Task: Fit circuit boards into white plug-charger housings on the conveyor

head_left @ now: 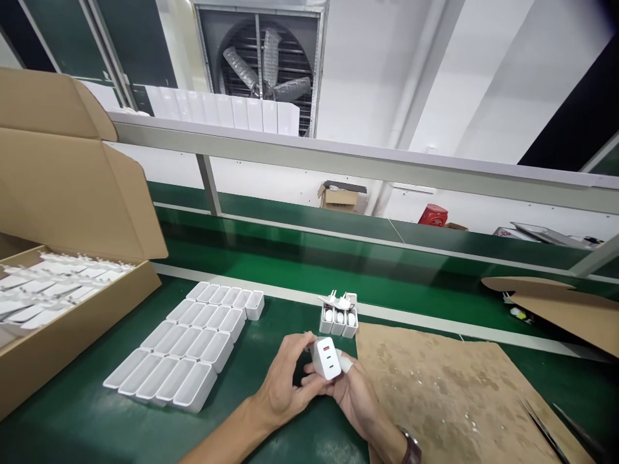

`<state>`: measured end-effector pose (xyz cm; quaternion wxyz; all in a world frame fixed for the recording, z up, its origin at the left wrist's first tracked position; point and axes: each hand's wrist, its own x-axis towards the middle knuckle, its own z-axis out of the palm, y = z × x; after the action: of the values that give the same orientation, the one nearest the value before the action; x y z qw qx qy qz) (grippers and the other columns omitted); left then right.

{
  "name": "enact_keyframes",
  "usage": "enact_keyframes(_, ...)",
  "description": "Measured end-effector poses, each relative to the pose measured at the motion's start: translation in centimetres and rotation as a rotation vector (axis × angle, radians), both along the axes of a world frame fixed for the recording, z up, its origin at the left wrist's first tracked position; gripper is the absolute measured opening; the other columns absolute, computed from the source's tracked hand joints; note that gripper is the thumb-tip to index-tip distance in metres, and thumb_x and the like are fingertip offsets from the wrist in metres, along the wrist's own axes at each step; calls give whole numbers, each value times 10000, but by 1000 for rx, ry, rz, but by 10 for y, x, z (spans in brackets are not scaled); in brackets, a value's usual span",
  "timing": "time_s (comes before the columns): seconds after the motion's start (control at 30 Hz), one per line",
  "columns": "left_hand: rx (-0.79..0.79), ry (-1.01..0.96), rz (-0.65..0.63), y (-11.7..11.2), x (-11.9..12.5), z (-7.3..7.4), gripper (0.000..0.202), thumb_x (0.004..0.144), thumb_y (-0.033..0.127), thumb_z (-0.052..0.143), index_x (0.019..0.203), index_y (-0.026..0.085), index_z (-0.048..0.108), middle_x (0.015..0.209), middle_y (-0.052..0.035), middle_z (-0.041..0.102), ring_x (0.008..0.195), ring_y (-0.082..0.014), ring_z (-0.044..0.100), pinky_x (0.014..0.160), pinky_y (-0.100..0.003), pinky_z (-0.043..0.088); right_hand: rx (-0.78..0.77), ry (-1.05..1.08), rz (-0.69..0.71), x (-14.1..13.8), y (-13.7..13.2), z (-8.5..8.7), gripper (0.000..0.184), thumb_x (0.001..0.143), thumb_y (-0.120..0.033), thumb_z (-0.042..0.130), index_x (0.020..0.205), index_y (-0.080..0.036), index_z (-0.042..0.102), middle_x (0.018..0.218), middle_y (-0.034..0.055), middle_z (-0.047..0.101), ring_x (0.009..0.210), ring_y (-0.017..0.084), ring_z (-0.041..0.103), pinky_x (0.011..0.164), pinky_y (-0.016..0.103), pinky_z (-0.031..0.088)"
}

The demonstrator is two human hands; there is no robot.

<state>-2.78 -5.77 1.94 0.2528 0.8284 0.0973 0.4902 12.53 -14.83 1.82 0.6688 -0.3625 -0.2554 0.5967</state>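
Observation:
A white wall charger is held up between my two hands, its face with one red port and two dark slots turned toward me. My left hand grips it from the left, with fingers along its upper edge and side. From below and the right, my right hand closes on it; a white cover wraps one finger. Just beyond the hands stand small white housings with white parts and plug prongs inside and on top. To the left, rows of white open-topped housings lie close together.
An open cardboard box of white parts stands at the left. On the right, a stained cardboard sheet covers the green bench, with tweezers on it. A metal rail runs across behind; another cardboard piece is at far right.

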Motion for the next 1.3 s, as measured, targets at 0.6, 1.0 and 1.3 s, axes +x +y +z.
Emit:
enact_keyframes(0.6,-25,42,5,4,0,1,811,950,186,722,1615,272,265,1301,-126,633,1162,-287,600,966,-462,561,-2,-103,-18,2,0,5,538,882,-600,739,1141,-128,728,965,172,790,884,374,778,898,611,588)
enact_keyframes(1.0,-442,195,373,22,-2,3,819,885,425,720,1578,261,317,1303,-128,578,1246,-357,596,1062,-565,501,164,-623,-414,27,1,5,379,995,-530,640,1210,-238,748,1179,122,768,1049,317,748,1017,546,594)
enact_keyframes(1.3,-684,227,324,73,37,0,1094,674,462,755,1593,108,281,1283,-165,621,1067,-315,649,1053,-527,505,-8,-774,-759,91,27,-51,484,851,-394,629,1286,-184,616,1122,145,739,1026,324,748,934,550,627)
